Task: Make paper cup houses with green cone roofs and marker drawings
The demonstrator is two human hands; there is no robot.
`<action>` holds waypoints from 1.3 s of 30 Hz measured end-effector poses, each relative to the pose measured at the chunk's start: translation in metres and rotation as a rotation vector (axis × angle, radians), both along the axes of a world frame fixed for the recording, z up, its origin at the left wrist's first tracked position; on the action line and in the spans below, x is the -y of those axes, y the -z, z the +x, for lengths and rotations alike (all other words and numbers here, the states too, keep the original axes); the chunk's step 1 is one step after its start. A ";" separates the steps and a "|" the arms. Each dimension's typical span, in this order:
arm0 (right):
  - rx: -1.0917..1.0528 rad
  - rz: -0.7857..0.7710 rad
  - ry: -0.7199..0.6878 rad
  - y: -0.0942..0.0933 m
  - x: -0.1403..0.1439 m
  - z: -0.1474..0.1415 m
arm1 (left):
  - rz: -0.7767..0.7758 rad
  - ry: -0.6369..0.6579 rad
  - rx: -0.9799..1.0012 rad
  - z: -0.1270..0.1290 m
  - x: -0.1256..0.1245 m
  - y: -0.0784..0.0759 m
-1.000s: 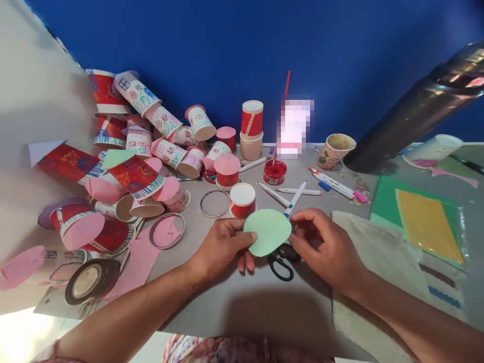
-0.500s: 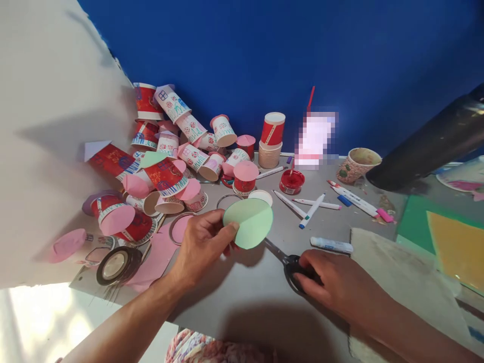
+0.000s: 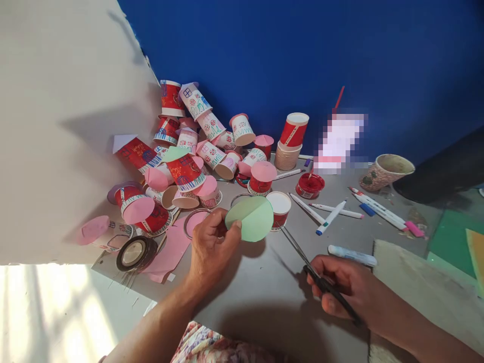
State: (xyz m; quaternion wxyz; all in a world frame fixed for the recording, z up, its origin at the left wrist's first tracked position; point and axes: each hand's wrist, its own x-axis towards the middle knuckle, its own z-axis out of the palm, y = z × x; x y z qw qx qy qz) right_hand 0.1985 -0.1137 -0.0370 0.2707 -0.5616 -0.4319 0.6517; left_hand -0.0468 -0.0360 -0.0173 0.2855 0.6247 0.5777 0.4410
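Note:
My left hand (image 3: 210, 247) pinches a round pale green paper disc (image 3: 250, 219) by its left edge and holds it above the grey table (image 3: 257, 297). A crease line crosses the disc. My right hand (image 3: 346, 290) grips black-handled scissors (image 3: 315, 272), lifted off the table, with the blades pointing up and left toward the disc but apart from it. A red paper cup with a white top (image 3: 280, 208) stands just behind the disc.
A heap of decorated red and white paper cups (image 3: 189, 156) with pink paper tops fills the back left. A cup stack (image 3: 290, 143), red paint pot (image 3: 309, 185), markers (image 3: 333, 216), glue stick (image 3: 352, 255), tape roll (image 3: 135, 253), pink paper scraps (image 3: 168, 251) and coloured sheets (image 3: 457, 242) lie around.
My right hand let go of the disc, reached down to the scissors on the table and has lifted them. The left hand keeps holding the disc. The view has shifted left.

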 end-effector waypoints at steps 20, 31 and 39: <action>0.122 0.016 -0.116 0.006 0.004 -0.004 | -0.191 0.226 0.131 0.008 0.012 -0.003; 0.117 0.003 -0.113 0.004 0.003 -0.003 | -0.302 0.259 0.270 0.008 0.011 -0.004; 0.157 -0.008 -0.115 0.006 0.005 -0.005 | -0.406 0.342 0.404 0.008 0.013 0.000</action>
